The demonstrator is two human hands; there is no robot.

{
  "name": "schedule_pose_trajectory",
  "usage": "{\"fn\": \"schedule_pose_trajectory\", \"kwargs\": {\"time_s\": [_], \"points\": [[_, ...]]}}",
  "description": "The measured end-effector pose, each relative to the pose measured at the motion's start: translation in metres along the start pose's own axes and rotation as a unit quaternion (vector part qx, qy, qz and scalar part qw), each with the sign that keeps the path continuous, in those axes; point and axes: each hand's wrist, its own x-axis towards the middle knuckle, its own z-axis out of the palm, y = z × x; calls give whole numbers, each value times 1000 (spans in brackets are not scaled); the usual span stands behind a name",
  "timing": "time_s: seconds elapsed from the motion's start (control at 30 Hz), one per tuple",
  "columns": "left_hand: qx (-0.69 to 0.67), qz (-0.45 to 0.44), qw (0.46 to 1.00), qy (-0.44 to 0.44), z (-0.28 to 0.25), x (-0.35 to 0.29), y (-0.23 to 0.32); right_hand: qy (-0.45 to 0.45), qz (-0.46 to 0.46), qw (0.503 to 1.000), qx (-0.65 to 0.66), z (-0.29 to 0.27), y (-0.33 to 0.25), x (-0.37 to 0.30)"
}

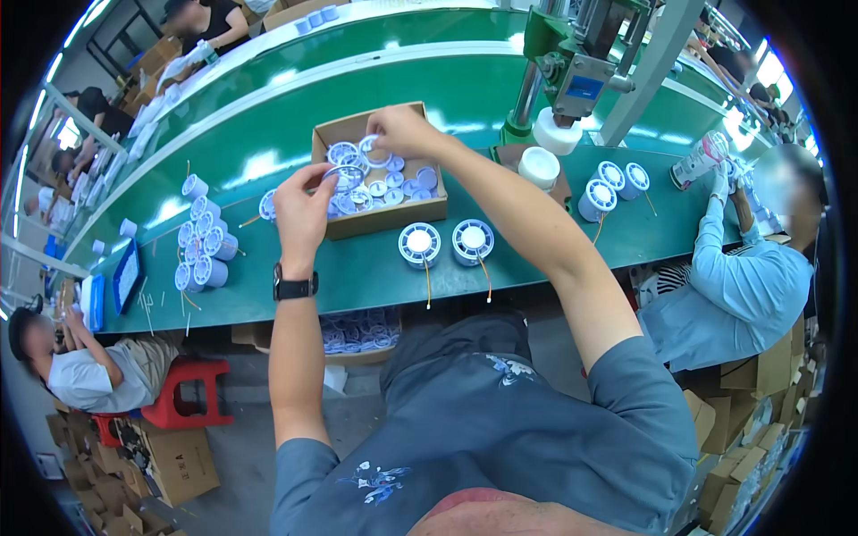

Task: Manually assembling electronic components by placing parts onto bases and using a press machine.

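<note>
Head: two hands point(302, 210) point(407, 131) at one carton point(389, 217)

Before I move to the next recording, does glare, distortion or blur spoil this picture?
Head view: bright glare streaks the green surface behind the cardboard box; head view: fisheye distortion bows the long bench edges, with black corners; head view: the left hand and right hand look fairly clear, but the head of the co-worker at right is blurred.
</note>
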Motion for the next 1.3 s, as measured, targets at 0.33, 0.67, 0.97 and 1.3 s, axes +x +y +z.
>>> {"fn": "schedule_pose_trajectory", "kwargs": {"time_s": [0.33,0.67,0.97,1.3], "points": [[142,230,961,-60,7,-139,-16,281,138,900,304,-61,-33,-247],[224,69,970,-68,30,-139,8,231,211,937,-153,-20,-38,-290],[192,129,962,-143,16,-131,3,153,112,978,-83,-28,-43,-292],[55,30,998,-31,14,-132,16,127,147,978,-82,-38,-46,-284]]}}
